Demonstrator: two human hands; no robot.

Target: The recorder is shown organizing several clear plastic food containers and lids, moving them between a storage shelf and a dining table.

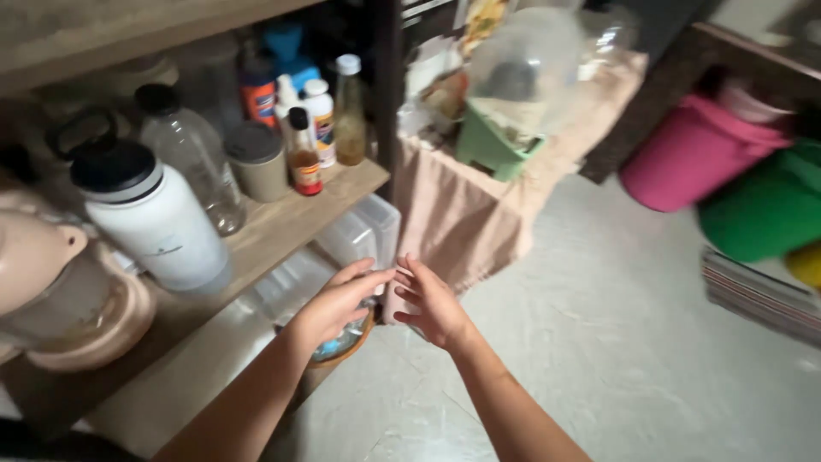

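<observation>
Both hands hang low in front of a wooden shelf unit, close together, fingertips nearly meeting. The left hand (338, 301) has its fingers (366, 275) loosely apart and slightly curled, holding nothing. Directly beneath it, partly hidden by the palm, sits one round bowl-like dish (346, 342) with a brown rim and a bluish inside; whether the hand touches it cannot be told. The right hand (434, 304) is open too, fingers (409, 287) spread and empty, palm turned toward the left hand.

Just beyond the fingers stand two clear plastic storage bins (363, 231) on the lower level, and behind them a table draped in pinkish cloth (466, 214), carrying one green container (492, 150) under a clear plastic bag.

Up and to the left of the fingers, the wooden shelf (282, 224) holds one large white insulated bottle (154, 218) with a black lid, one clear plastic bottle (192, 162), one grey-lidded jar (256, 161) and a cluster of about five small bottles (321, 128). Far right of the fingers lie one pink bucket (693, 154) and one green bucket (765, 210), blurred.
</observation>
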